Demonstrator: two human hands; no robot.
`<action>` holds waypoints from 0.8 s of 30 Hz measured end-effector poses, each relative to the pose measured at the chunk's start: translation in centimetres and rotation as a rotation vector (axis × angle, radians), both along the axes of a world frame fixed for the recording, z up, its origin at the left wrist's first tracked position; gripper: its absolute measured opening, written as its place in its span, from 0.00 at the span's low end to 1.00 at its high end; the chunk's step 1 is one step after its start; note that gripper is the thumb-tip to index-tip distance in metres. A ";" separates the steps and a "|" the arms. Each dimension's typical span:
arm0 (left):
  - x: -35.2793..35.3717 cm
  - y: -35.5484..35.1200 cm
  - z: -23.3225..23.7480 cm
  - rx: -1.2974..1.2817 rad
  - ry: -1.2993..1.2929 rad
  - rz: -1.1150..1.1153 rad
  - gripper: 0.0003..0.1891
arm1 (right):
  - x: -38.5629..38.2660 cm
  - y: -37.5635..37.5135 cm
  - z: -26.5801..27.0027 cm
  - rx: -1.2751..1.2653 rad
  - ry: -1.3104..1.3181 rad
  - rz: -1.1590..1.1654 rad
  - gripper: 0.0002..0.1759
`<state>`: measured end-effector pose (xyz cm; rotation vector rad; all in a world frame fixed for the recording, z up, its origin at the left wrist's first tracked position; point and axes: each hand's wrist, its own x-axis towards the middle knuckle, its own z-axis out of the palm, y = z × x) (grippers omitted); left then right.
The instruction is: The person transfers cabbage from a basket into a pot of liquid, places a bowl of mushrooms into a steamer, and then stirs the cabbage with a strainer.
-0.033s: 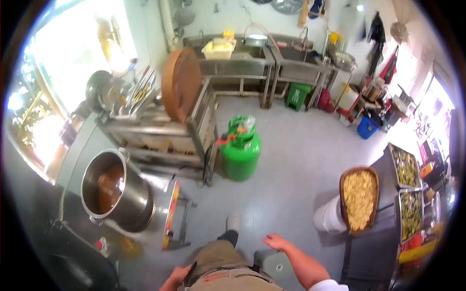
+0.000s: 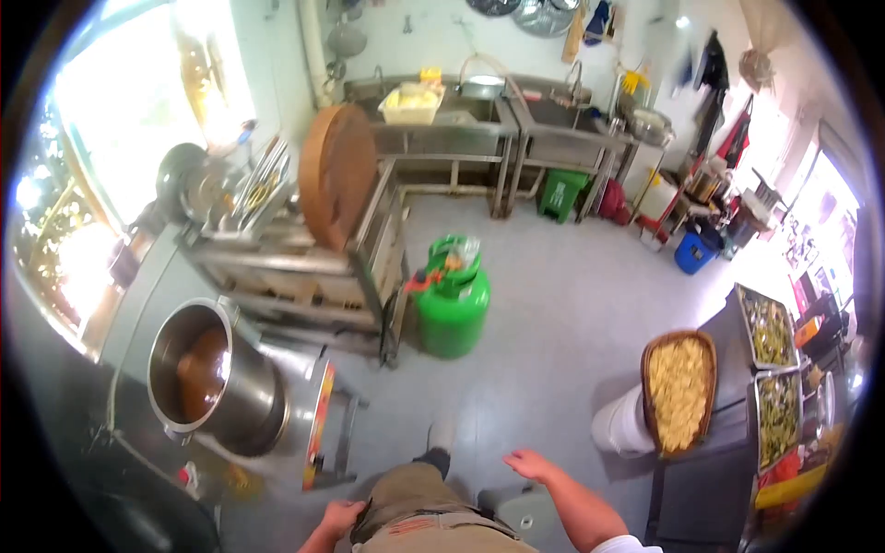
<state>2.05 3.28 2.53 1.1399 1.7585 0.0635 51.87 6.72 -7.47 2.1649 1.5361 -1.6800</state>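
My left hand (image 2: 343, 517) is low in the view beside my trouser leg, its fingers curled and what they may hold hidden. My right hand (image 2: 527, 464) is stretched out over the floor, fingers apart, nothing in it, above a grey stool (image 2: 516, 507). Ahead of my legs stands a green gas cylinder (image 2: 452, 313) with an orange-red valve fitting. To the left is a large steel pot (image 2: 217, 378) holding brown liquid. A wicker basket of yellow pieces (image 2: 679, 392) rests on a white bucket (image 2: 622, 424) at the right.
A steel rack (image 2: 295, 267) with a thick round wooden block (image 2: 336, 175) stands at the left. Sinks (image 2: 442, 138) line the back wall, with a green bin (image 2: 560, 194) below. Two trays of vegetables (image 2: 779, 415) are at the right; a blue bucket (image 2: 696, 251) stands farther back.
The gas cylinder, rack and sinks appear slightly lower in the view, and the cylinder a little farther left. More of my left hand shows beside my leg. My right hand stays open.
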 end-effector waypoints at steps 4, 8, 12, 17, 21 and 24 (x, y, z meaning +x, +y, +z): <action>15.4 26.7 1.7 0.457 -0.076 -0.094 0.13 | 14.0 11.5 4.3 -0.127 -0.037 -0.327 0.39; 26.2 40.4 5.8 0.432 -0.155 -0.280 0.12 | 14.7 10.4 10.0 -0.380 0.159 -0.797 0.40; 35.0 52.9 7.7 0.353 -0.307 -0.381 0.12 | 17.3 14.2 6.6 -0.442 0.263 -0.934 0.38; 45.2 65.7 6.9 0.237 -0.277 -0.225 0.10 | 27.5 23.5 -1.2 -0.167 -0.001 -0.302 0.34; 49.3 71.2 5.2 0.121 -0.456 0.231 0.10 | 43.9 37.4 -0.3 -0.254 0.010 -0.269 0.28; 50.6 74.7 6.9 0.126 -0.512 0.386 0.10 | 63.8 51.0 -10.2 0.768 -0.415 0.908 0.19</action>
